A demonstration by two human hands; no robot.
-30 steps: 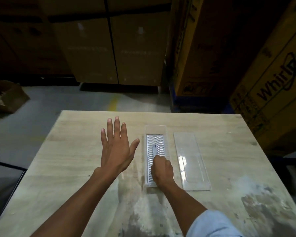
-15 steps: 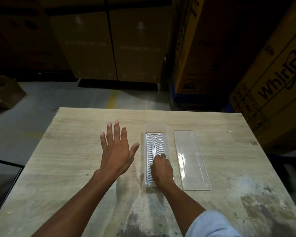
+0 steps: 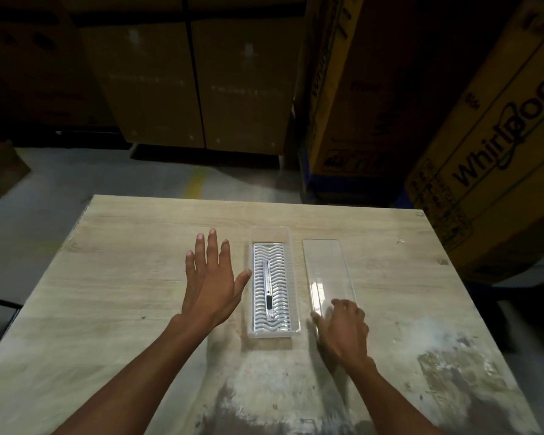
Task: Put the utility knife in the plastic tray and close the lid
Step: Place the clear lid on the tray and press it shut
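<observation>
The silver utility knife (image 3: 268, 288) with a black slider lies lengthwise inside the clear plastic tray (image 3: 272, 233), on its white wavy insert. The clear flat lid (image 3: 325, 268) lies on the table just right of the tray. My left hand (image 3: 212, 279) rests flat and open beside the tray's left wall, thumb close to it. My right hand (image 3: 343, 329) is over the near end of the lid, fingers spread and touching it, slightly blurred; it holds nothing.
The wooden table (image 3: 123, 277) has worn pale patches near its front edge. Large cardboard boxes (image 3: 484, 171) stand beyond the right and far sides, and grey floor lies to the left.
My right hand let go of the utility knife in the tray and moved right onto the near end of the lid. The left hand stayed put.
</observation>
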